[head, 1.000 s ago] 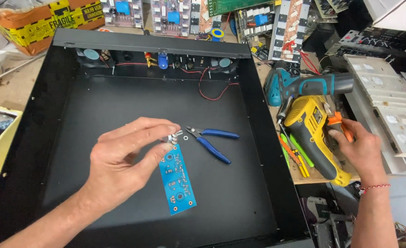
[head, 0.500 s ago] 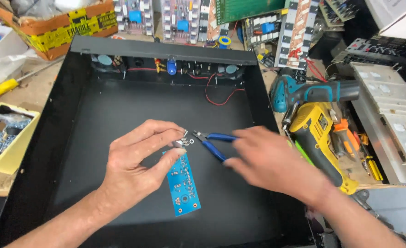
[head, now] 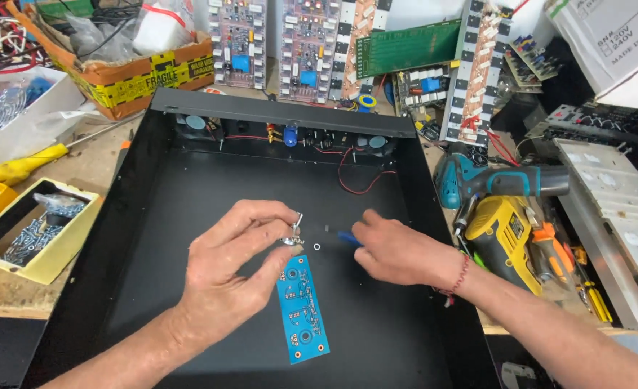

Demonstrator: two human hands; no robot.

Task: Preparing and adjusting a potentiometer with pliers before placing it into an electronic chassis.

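My left hand [head: 232, 277] holds a narrow blue circuit board [head: 301, 306] above the floor of an open black metal chassis [head: 189, 180]. Its fingertips pinch a small metal part [head: 294, 232] at the board's top end. My right hand [head: 398, 252] lies just right of it, fingers curled over blue-handled pliers [head: 348, 236], of which only a bit of handle shows. A small metal ring [head: 316, 247] lies on the chassis floor between the two hands.
A yellow drill [head: 510, 238] and a teal drill [head: 477, 180] lie right of the chassis, beside pale finned metal blocks [head: 622, 194]. Left are a yellow tray of screws [head: 38, 230] and a yellow-handled screwdriver [head: 27, 164]. Circuit boards [head: 304, 43] and a cardboard box [head: 146, 68] stand behind.
My right hand left the yellow drill, moved left into the chassis and closed over the pliers. My left hand kept the blue board almost still.
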